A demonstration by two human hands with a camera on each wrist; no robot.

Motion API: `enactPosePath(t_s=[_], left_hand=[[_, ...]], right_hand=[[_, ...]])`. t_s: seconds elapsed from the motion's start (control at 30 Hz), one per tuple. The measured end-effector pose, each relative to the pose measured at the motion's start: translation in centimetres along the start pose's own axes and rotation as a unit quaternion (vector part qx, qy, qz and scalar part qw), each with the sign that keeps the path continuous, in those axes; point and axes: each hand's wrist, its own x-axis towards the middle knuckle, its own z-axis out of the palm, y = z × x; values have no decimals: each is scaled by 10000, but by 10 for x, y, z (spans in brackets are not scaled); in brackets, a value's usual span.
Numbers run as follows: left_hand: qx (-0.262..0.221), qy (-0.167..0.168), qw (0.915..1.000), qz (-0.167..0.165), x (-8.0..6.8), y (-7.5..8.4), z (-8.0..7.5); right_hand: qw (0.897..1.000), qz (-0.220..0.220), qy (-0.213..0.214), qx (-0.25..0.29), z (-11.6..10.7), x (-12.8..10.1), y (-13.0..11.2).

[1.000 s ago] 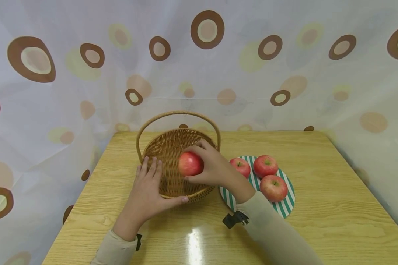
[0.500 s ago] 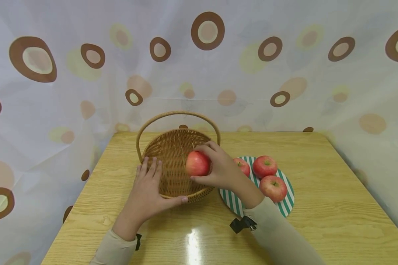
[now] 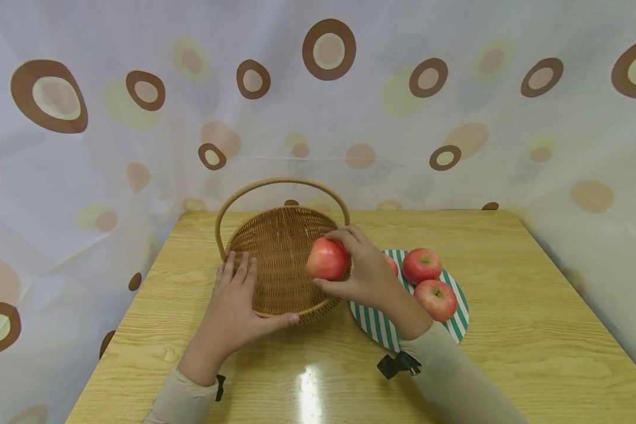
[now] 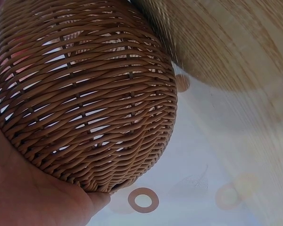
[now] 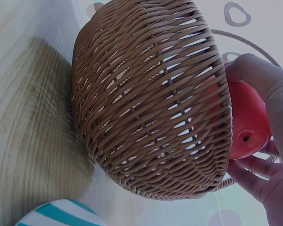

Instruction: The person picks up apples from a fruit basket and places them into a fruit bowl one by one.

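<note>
In the head view my right hand [image 3: 368,274] holds a red apple [image 3: 325,259] over the right side of a brown wicker basket [image 3: 281,265], thumb below and fingers above. The right wrist view shows this apple [image 5: 249,125] at the basket's rim, partly seen through the weave. My left hand [image 3: 235,312] rests on the basket's left and front rim, fingers spread and fairly straight, thumb along the front. In the left wrist view its thumb [image 4: 92,202] touches the rim. No other apple shows inside the basket.
A round green-and-white striped mat [image 3: 373,327] lies right of the basket. On it sit a back apple [image 3: 421,265], a front apple [image 3: 436,300] and one apple [image 3: 391,265] mostly hidden by my right hand. The basket's tall handle [image 3: 283,180] arches up behind. Patterned sheeting [image 3: 381,118] surrounds the table.
My right hand has moved right with the apple, from over the basket's middle to its right side. The left hand and the basket have stayed put.
</note>
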Motion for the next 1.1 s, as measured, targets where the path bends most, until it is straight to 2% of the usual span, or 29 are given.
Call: enactPosePath(t_s=[0.23,0.63,1.1], left_hand=[[-29,17,10000,2,0,0,0],[38,46,10000,51,0,0,1],[-27,28,10000,31,0,0,0]], right_hand=[[9987,-246,434,-115,-6,-7,5],[9968,-255,750,-68,-17,-18,11],[9949,-119,954,-292,-29,-32,20]])
